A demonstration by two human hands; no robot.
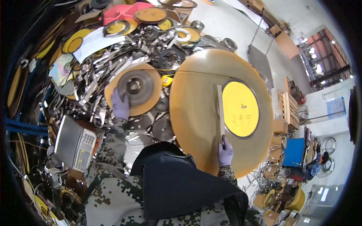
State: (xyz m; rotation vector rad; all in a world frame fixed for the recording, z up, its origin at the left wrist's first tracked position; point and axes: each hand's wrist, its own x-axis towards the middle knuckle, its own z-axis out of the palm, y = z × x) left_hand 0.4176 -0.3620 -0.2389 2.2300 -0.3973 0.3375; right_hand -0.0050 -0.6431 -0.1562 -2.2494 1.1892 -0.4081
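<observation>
My left hand (120, 106), in a pale purple glove, lies with its fingers stretched out at the left edge of a coil of dark strip (145, 96). That coil sits on a tan round disc (113, 81) with a hub in the middle. My right hand (225, 151), gloved the same, is closed round the lower end of a long flat straight bar (220, 109). The bar lies over a large brownish disc-shaped coil (196, 120), beside its yellow round centre (241, 113). A thin dark strip (200, 72) runs between the two coils.
A yellow tape measure (166, 80) lies between the coils. Many loose metal strips (90, 86) cover the left and far side. A scale with a keypad (75, 145) stands near my left arm. Pink bins (117, 14) are at the back, a wooden pallet (288, 109) at right.
</observation>
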